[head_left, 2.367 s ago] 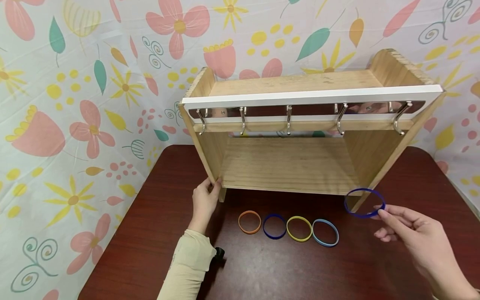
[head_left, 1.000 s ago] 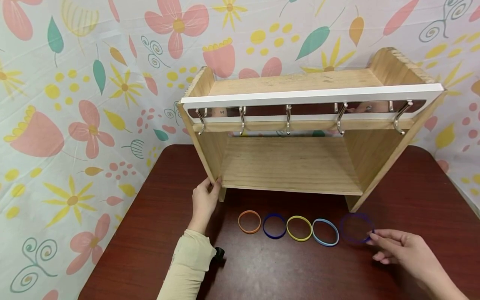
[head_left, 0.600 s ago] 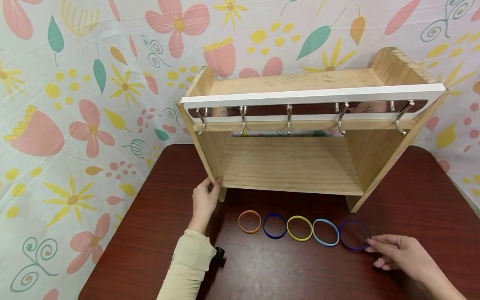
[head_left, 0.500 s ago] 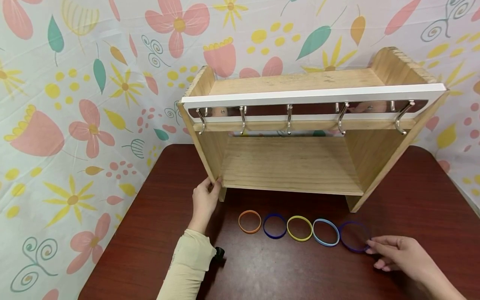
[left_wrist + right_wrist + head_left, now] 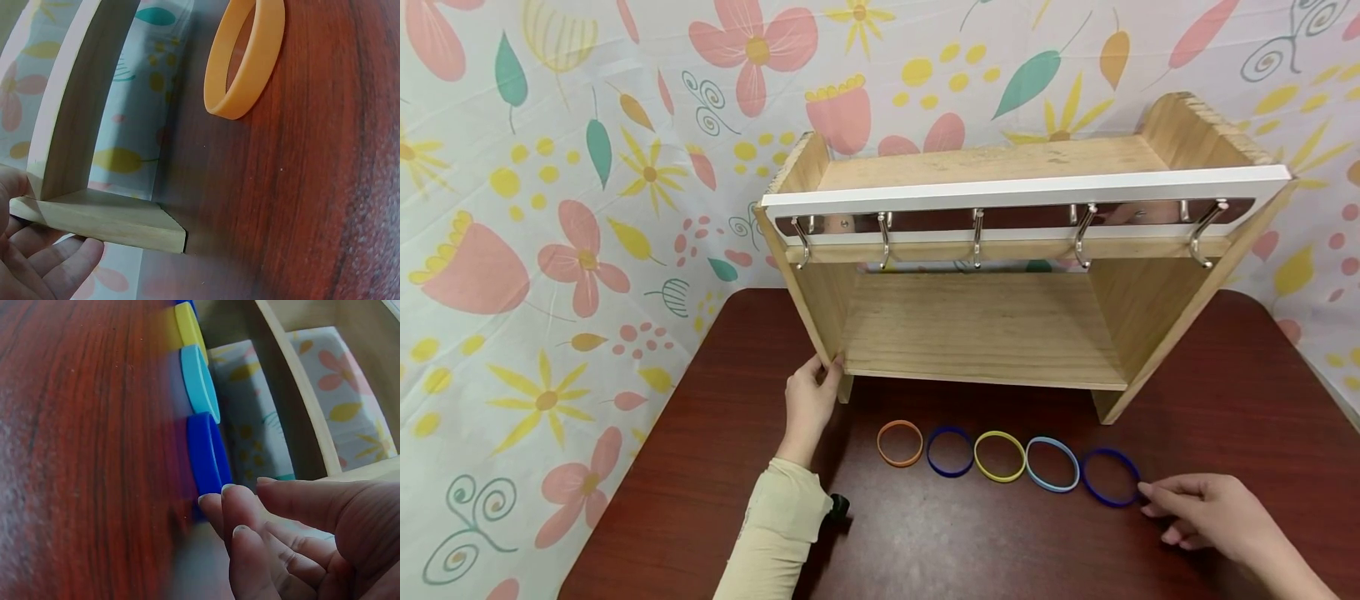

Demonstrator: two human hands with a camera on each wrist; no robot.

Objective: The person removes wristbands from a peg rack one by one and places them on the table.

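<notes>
My left hand (image 5: 810,402) grips the lower left side panel of a wooden shelf (image 5: 977,325), thumb on the front and fingers behind it in the left wrist view. On the table before the shelf, silicone wristbands lie in a row: orange (image 5: 899,443), dark blue (image 5: 950,452), yellow (image 5: 999,457), light blue (image 5: 1052,464), and another blue wristband (image 5: 1111,477) at the right end. My right hand (image 5: 1213,510) is beside that last band, fingertips right at its edge. In the right wrist view, its thumb stands apart from the index finger, with no band between them.
A white rail (image 5: 1022,190) with several metal hooks (image 5: 977,239) runs across the shelf's upper front. The dark red-brown table (image 5: 970,550) extends to both sides. Behind it hangs a floral cloth (image 5: 647,150). A small black object (image 5: 838,507) sits at the left wrist.
My right hand has lowered the blue wristband from near the shelf's right leg to the row's right end, and let go of it. The left hand has stayed on the shelf.
</notes>
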